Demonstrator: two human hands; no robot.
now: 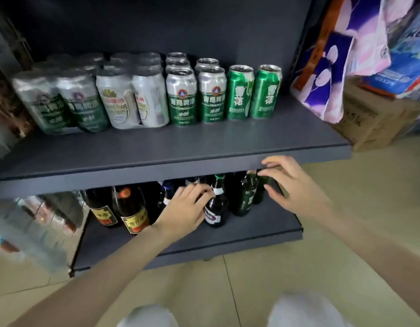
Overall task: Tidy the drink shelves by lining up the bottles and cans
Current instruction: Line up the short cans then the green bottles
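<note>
On the lower shelf (251,230) stand several dark and green glass bottles. My left hand (183,208) is wrapped around a dark bottle with a white label (216,213), fingers at its shoulder. My right hand (291,185) closes on a small green bottle (263,187) at the row's right end, just under the upper shelf's lip. A taller green bottle (246,197) stands between them. Two brown bottles with yellow-red labels (131,208) stand to the left. The upper shelf (180,147) carries green and silver beer cans (194,95) in a row.
Shrink-wrapped can packs (91,97) fill the upper shelf's left part. A cardboard box (378,123) and bright plastic packages (345,55) sit to the right. Plastic-wrapped goods (27,227) lie at the lower left. A tiled floor (251,279) spreads below.
</note>
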